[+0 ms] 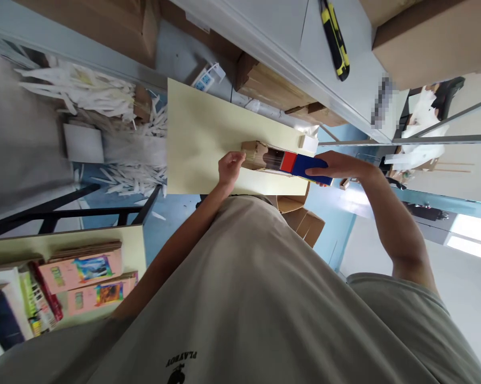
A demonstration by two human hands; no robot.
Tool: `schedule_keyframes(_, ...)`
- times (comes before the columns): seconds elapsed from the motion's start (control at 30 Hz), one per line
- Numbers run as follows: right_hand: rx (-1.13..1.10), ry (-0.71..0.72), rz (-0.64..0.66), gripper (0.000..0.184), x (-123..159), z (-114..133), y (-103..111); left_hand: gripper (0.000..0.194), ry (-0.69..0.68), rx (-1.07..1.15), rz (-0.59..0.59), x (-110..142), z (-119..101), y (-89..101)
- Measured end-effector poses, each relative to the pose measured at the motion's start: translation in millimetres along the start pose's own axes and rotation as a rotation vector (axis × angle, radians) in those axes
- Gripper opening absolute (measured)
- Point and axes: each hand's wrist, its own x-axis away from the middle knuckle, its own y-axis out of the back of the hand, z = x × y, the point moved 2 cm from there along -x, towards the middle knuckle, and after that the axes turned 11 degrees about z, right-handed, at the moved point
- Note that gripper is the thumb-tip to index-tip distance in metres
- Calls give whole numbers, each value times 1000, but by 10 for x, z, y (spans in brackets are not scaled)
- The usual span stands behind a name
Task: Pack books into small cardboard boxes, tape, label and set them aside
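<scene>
From my distant post, I see a pale tabletop (202,117) across twelve o'clock, strewn paper strips (138,178) beyond its nine o'clock edge. Near its four o'clock corner lies a long brown carton (253,154), its upper side partly open on something dark. At its three o'clock end, a blue-and-red block (304,164) reaches past the table's edge; whether it sits inside the carton or on top, I cannot tell. A small white box (309,143) stands at one o'clock from the block, close enough, I judge, to be knocked if the right wrist swings wide. The right hand (329,164) clasps the block's blue end, thumb on top; should it slacken, the overhanging end could tip floorward. The left hand (230,168), fingers curled, touches the carton's nine o'clock end; whether it truly grips, I cannot tell. A hold that light could let the carton skid or twist under a hard push, and a skewed block could snag and tear the cardboard edges.
</scene>
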Motion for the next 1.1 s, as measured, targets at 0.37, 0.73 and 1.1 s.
schedule_keyframes(0.37, 127, -55, -31, 49, -281, 397, -86, 30, 66, 32, -32, -260, 427, -112)
schedule_keyframes(0.73, 278, -132, -123, 52, -418, 356, -92, 22, 24, -97, -36, -314, 514, -308)
schedule_keyframes(1.1, 242, -124, -109, 50, -421, 433, -146, 25, 64, -195, -40, -377, 559, -252)
